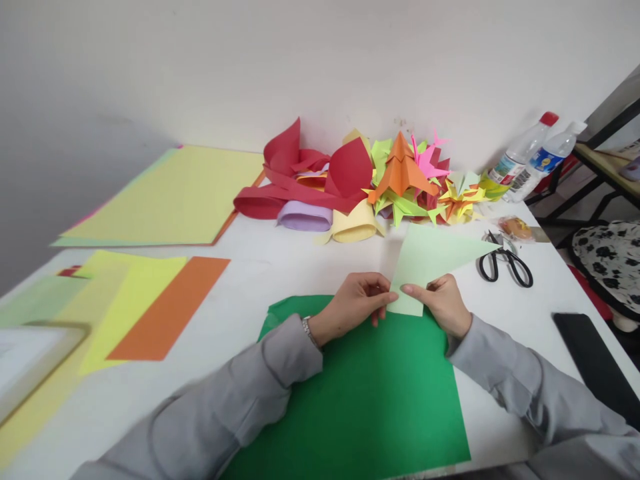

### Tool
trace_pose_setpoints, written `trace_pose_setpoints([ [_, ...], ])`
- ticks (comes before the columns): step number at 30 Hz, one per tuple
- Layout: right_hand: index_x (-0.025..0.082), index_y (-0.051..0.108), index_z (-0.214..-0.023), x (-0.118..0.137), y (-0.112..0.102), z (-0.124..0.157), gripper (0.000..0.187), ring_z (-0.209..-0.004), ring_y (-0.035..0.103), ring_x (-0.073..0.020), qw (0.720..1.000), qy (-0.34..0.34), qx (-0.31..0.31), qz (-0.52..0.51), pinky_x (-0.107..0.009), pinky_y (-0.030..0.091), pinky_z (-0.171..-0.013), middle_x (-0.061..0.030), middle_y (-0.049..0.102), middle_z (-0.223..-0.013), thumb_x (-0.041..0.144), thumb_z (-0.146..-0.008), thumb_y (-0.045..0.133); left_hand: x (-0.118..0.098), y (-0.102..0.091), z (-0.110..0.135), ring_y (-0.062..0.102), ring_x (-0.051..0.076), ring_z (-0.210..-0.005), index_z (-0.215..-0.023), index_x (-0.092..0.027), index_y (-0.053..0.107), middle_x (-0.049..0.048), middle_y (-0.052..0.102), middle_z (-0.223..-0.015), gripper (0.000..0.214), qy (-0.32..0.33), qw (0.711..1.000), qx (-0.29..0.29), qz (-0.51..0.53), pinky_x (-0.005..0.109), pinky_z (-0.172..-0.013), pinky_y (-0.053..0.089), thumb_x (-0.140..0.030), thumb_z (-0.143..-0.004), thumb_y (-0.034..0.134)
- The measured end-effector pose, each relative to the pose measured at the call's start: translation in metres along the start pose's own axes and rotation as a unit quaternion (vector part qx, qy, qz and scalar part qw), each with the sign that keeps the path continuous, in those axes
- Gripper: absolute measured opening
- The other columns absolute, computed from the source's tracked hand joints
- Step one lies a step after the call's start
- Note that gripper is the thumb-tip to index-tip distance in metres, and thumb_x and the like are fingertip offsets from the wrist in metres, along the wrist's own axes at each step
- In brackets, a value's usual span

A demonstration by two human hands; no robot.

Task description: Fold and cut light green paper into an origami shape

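Observation:
A pale green folded paper point(430, 257), triangular, lies on the white table point(260, 267) with its tip pointing right. My left hand point(350, 308) pinches its lower left edge. My right hand point(443, 303) grips the same lower end, thumb pressed on top. Both hands rest over a large dark green sheet point(370, 400) spread at the table's front.
A heap of folded paper shapes point(360, 183) sits against the wall. Black scissors point(505, 261) lie right of the paper, with two plastic bottles point(530, 160) behind. Yellow and orange sheets point(150, 300) cover the left side. A dark phone point(595, 363) lies at the right edge.

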State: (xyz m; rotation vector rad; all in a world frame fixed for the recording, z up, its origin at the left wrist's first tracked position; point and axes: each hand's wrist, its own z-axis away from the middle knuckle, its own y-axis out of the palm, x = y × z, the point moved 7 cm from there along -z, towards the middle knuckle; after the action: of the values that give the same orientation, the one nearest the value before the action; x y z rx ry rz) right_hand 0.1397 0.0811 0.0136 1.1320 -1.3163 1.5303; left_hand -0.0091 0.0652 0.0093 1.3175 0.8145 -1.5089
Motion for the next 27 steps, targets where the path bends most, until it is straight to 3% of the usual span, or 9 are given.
trace_pose_setpoints([
  [4, 0.021, 0.027, -0.036, 0.002, -0.001, 0.0, 0.065, -0.041, 0.021, -0.0048, 1.0, -0.011, -0.005, -0.021, -0.023, 0.018, -0.038, 0.0082, 0.023, -0.038, 0.057, -0.057, 0.076, -0.001, 0.0, 0.0, 0.046, 0.007, -0.032, -0.064, -0.014, 0.058, -0.0036, 0.055, -0.043, 0.033, 0.001, 1.0, 0.003, 0.008, 0.018, -0.033, 0.038, -0.041, -0.065, 0.076],
  [9, 0.021, 0.027, -0.034, 0.003, 0.004, 0.002, 0.064, -0.039, 0.021, -0.0045, 1.0, 0.006, 0.019, -0.014, -0.023, 0.016, -0.037, 0.0086, 0.022, -0.036, 0.053, -0.055, 0.079, 0.0, -0.004, 0.001, 0.041, 0.005, -0.031, -0.061, -0.013, 0.06, -0.0043, 0.051, -0.04, 0.033, 0.011, 0.999, -0.035, -0.011, 0.017, -0.032, 0.031, -0.042, -0.065, 0.076],
  [14, 0.018, 0.061, -0.054, 0.011, 0.008, 0.004, 0.036, -0.054, 0.053, -0.0142, 0.994, -0.046, 0.046, -0.09, -0.025, 0.04, -0.048, 0.0011, 0.053, -0.05, 0.049, -0.063, 0.076, -0.001, -0.004, 0.002, 0.039, 0.005, -0.031, -0.056, -0.014, 0.056, -0.0042, 0.051, -0.039, 0.036, 0.014, 0.999, -0.03, -0.01, 0.017, -0.034, 0.029, -0.043, -0.066, 0.075],
  [19, 0.018, 0.048, -0.035, 0.006, 0.002, 0.008, 0.05, -0.036, 0.042, -0.0099, 0.998, -0.059, -0.002, -0.01, -0.024, 0.035, -0.038, 0.0037, 0.042, -0.034, 0.046, -0.064, 0.077, -0.007, -0.006, 0.003, 0.039, 0.005, -0.034, -0.057, -0.014, 0.058, -0.0057, 0.047, -0.041, 0.035, 0.048, 0.998, -0.039, -0.009, 0.018, -0.035, 0.028, -0.042, -0.065, 0.077],
  [23, 0.018, 0.072, -0.064, 0.016, 0.005, 0.014, 0.024, -0.055, 0.064, -0.0195, 0.989, -0.147, -0.007, 0.002, -0.032, 0.053, -0.055, -0.0033, 0.069, -0.059, 0.042, -0.071, 0.072, -0.014, -0.009, 0.005, 0.04, 0.004, -0.04, -0.06, -0.012, 0.063, -0.002, 0.055, -0.057, 0.034, 0.119, 0.991, -0.058, -0.015, 0.019, -0.037, 0.033, -0.043, -0.064, 0.077],
  [27, 0.023, 0.076, -0.08, 0.024, 0.006, 0.017, 0.018, -0.072, 0.071, -0.0246, 0.983, -0.181, -0.002, 0.015, -0.038, 0.057, -0.071, -0.0033, 0.074, -0.069, 0.039, -0.075, 0.069, -0.01, -0.009, 0.005, 0.043, 0.004, -0.039, -0.055, -0.012, 0.062, -0.002, 0.052, -0.056, 0.035, 0.133, 0.989, -0.05, -0.028, 0.019, -0.037, 0.033, -0.042, -0.069, 0.074],
])
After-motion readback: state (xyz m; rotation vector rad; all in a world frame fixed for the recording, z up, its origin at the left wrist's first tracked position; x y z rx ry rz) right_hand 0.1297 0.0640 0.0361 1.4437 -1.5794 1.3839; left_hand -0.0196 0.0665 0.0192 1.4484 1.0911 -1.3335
